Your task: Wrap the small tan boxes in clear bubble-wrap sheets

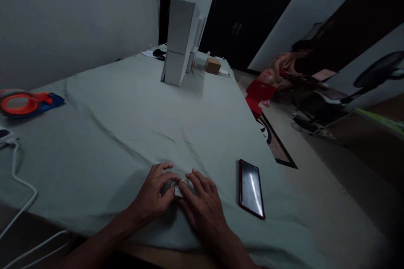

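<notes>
Near the table's front edge, a small whitish, shiny piece (179, 190) shows between my two hands; it looks crumpled or clear-wrapped, and its kind cannot be made out. My left hand (154, 191) has thumb and forefinger closed on its left side. From the right, the thumb and forefinger of my right hand (203, 201) close on it, the other fingers bent above the cloth. Fingers cover much of the piece. A phone in a dark red case (251, 189) lies screen up to the right of my right hand.
Pale green cloth (104, 155) covers the table, with creases. Orange-handled tape (22, 103) and a white cable (25, 183) are at left. Tall white boxes (178, 42) and a brown box (212, 66) stand farther back. A seated person (279, 69) and a red chair (257, 92) are beyond.
</notes>
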A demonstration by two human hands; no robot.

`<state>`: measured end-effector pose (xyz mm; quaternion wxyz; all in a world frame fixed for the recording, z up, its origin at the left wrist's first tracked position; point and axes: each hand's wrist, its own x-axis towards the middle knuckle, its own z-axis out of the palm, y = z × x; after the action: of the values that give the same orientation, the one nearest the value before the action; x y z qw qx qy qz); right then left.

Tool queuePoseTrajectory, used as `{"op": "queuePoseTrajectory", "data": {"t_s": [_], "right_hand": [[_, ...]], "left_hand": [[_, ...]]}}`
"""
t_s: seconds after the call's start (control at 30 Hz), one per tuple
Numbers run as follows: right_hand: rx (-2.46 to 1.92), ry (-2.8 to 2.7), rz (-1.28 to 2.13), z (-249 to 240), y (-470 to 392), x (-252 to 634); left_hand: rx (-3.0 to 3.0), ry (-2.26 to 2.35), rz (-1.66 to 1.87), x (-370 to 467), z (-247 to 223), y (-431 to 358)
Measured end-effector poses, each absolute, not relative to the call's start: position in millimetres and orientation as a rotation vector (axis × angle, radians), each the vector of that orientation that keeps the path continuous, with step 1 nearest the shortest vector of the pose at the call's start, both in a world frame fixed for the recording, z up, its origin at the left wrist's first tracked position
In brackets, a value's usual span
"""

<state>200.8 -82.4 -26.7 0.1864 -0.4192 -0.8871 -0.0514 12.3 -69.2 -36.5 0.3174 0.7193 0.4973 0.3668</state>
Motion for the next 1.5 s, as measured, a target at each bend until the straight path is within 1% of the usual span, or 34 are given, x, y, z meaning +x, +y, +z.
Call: {"op": "queuePoseTrajectory", "data": {"t_s": [0.2,0.43,0.57,0.7,0.8,0.97,1.2,1.5], "right_hand": [[-1.146,-2.448,-0.175,-35.7,-78.6,200.3],[-1.126,-2.399,-0.202,-37.5,-85.3,196.1],[-1.068,-2.285,-0.013,-31.8,-93.0,205.6],[-1.130,-2.134,0.170,-31.3,-95.0,217.6],[-1.165,-2.080,0.246,-33.5,-93.0,221.4],[-1.187,-2.024,0.314,-34.8,-86.9,222.6],[-1.205,-2.032,0.378,-28.1,-74.6,222.7],[-1.193,-2.118,0.412,-24.0,-60.9,217.2]], "left_hand": [[2.128,1.370,1.036,12.7,-45.6,-68.7],[2.072,1.372,1.105,14.2,-56.1,-72.2],[1.981,1.357,1.115,14.7,-56.1,-72.2],[1.860,1.332,1.143,15.5,-53.8,-71.4],[1.783,1.320,1.166,13.7,-48.3,-72.9],[1.718,1.343,1.159,3.8,-42.0,-84.4],[1.933,1.373,1.209,-2.7,-52.0,-95.1],[2.084,1.354,1.257,8.5,-48.1,-91.4]]}}
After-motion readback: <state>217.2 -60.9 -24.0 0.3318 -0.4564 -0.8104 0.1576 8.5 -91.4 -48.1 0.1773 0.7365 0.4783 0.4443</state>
